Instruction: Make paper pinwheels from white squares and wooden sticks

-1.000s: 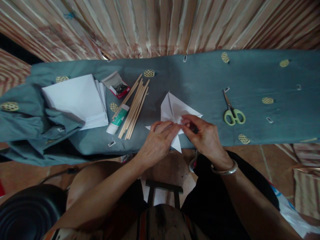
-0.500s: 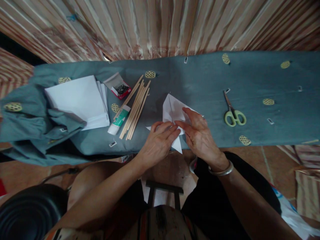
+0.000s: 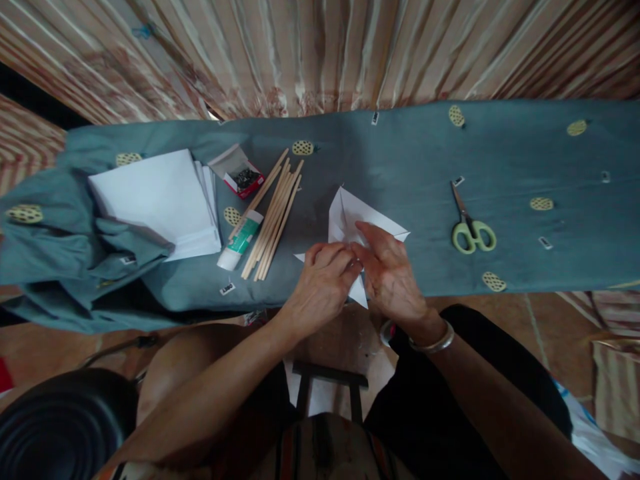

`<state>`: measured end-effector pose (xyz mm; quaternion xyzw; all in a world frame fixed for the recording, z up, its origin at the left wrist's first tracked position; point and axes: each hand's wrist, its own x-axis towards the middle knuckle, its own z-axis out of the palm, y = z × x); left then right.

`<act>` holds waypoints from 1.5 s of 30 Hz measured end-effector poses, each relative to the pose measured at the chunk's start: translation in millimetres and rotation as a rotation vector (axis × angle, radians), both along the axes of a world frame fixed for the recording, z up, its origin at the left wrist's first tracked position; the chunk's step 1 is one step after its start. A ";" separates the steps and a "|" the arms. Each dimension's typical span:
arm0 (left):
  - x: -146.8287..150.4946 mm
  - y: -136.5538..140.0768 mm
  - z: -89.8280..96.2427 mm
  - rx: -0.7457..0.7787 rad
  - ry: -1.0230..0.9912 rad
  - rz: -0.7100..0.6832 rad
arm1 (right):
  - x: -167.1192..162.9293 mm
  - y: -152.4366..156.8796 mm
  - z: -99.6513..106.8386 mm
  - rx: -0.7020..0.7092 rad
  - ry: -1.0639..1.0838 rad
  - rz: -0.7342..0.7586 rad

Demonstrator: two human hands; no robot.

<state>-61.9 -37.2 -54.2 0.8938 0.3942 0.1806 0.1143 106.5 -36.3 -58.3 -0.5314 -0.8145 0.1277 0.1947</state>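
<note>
A white paper pinwheel [image 3: 343, 217] lies near the front edge of the cloth-covered table, its pointed corners sticking out to the left, right and front. Over its left and front part, my left hand [image 3: 323, 283] has curled fingers closed on the paper near the middle. From the right, my right hand [image 3: 395, 277] meets it there, thumb and fingers bent in and pinching at the centre. A bracelet is on the right wrist. The fingertips hide the middle of the paper, so whatever small thing may be there cannot be made out.
Left of the hands lie several thin wooden sticks [image 3: 274, 223], a glue stick [image 3: 240, 240], an open small box of dark pins [image 3: 243, 179] and a stack of white paper [image 3: 157, 203]. Green-handled scissors [image 3: 473, 233] rest on the right. A curtain [image 3: 320, 53] hangs behind the table.
My right hand has shifted slightly left and its fingers have drawn in closer to the centre. My left fingers are more curled. The paper stays in about the same place.
</note>
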 end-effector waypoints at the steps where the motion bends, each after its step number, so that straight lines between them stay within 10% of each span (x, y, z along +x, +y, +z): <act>1: 0.4 0.2 0.8 -0.006 0.005 -0.001 | -0.5 -0.3 -1.0 0.001 0.002 -0.002; 25: -4.2 11.1 4.4 -0.066 -0.084 -0.039 | 48.9 51.8 14.7 -0.065 0.217 -0.241; 45: 12.1 -1.0 5.8 0.195 -0.053 -0.077 | 40.5 -4.4 9.7 -0.379 0.923 -0.603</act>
